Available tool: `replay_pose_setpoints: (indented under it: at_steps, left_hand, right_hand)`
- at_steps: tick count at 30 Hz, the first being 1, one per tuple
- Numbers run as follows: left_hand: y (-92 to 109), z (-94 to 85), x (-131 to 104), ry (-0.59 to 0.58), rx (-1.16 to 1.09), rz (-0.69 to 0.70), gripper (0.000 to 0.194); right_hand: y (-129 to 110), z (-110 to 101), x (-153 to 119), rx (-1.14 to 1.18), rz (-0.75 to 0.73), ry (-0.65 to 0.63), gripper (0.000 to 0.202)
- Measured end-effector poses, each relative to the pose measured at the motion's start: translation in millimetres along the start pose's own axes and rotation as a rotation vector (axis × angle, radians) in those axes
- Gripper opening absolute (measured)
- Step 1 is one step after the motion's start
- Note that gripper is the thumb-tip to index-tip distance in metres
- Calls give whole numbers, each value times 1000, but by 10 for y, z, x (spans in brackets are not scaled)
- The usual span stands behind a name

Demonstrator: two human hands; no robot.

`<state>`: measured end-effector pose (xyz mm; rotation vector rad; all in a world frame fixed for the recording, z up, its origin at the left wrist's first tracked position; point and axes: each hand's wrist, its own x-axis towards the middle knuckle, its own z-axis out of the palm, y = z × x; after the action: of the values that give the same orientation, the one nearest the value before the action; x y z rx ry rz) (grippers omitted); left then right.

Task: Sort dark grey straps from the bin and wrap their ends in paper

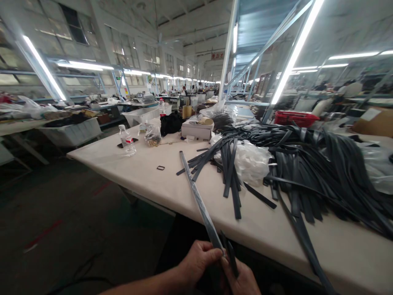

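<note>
Close to the table's front edge, my left hand (201,260) pinches a long dark strap (199,198) between thumb and fingers. The strap's far end lies on the pale table, its upper face shiny grey. Touching my left hand, my right hand (241,278) is closed around the near part of the strap, where a shorter dark end (230,252) sticks up. What else sits between the fingertips is too small to make out. A black rectangular ring (160,167) lies flat on the table, left of the strap.
A large heap of black straps (331,168) spreads over the right side, around a white plastic bag (248,159). Farther back stand a white box (197,130), a water bottle (127,141) and a small bag of metal parts (152,137). A red basket (294,118) sits behind the heap.
</note>
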<state>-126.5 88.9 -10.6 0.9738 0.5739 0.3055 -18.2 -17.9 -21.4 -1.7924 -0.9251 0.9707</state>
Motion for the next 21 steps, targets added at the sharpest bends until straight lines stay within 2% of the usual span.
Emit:
replay_pose_setpoints:
  at_steps: [2, 5, 7, 9, 13, 16, 19, 21]
  left_hand:
    - [129, -13, -20, -26, -58, 0, 38]
    - [353, -69, -32, 7, -149, -11, 36]
    - [464, -100, -28, 29, -210, -67, 31]
    - [518, -105, -25, 36, -273, -137, 25]
    - [463, -38, -51, 24, -368, -250, 17]
    - [354, 27, -91, -89, -395, -330, 20]
    - [289, 50, -107, -177, -340, -262, 26]
    - [332, 26, -66, -188, -319, -207, 31]
  right_hand:
    - [-121, -126, -35, 46, 2, 44, 61]
    - [-182, -340, -104, 41, -110, 329, 48]
    - [-186, -423, -165, -32, -260, 450, 36]
    - [-208, -427, -230, -124, -442, 396, 30]
    - [-313, -292, -279, -271, -716, 217, 41]
    - [-376, -215, -197, -369, -810, 235, 34]
    - [-433, -211, -102, -374, -851, 267, 30]
    - [-479, -253, -105, -289, -854, 272, 28]
